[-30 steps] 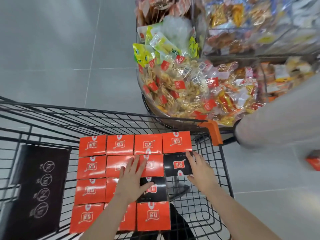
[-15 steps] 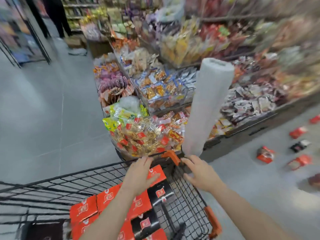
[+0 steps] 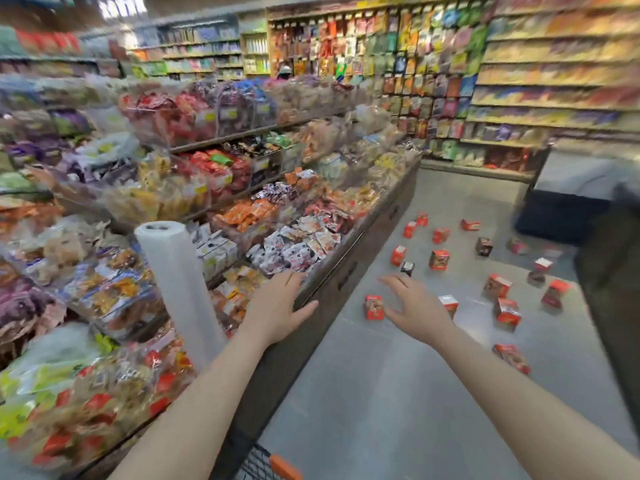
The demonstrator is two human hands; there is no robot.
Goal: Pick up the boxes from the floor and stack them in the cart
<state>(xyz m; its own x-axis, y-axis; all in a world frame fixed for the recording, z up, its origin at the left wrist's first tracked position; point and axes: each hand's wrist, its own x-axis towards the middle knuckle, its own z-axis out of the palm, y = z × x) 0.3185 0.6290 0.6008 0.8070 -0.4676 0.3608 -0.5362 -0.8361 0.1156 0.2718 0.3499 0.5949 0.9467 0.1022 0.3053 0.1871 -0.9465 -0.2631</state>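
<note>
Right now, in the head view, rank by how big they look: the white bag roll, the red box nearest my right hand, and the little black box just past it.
1. White bag roll, by far the largest, though nearest.
2. Red box.
3. Black box, smallest, but farther away.

Cart (image 3: 268, 465) cut off by bottom edge; only an orange-capped corner shows. Shelf goods (image 3: 554, 67) blurred. Far boxes (image 3: 516, 244) indistinct, print unreadable.
</note>
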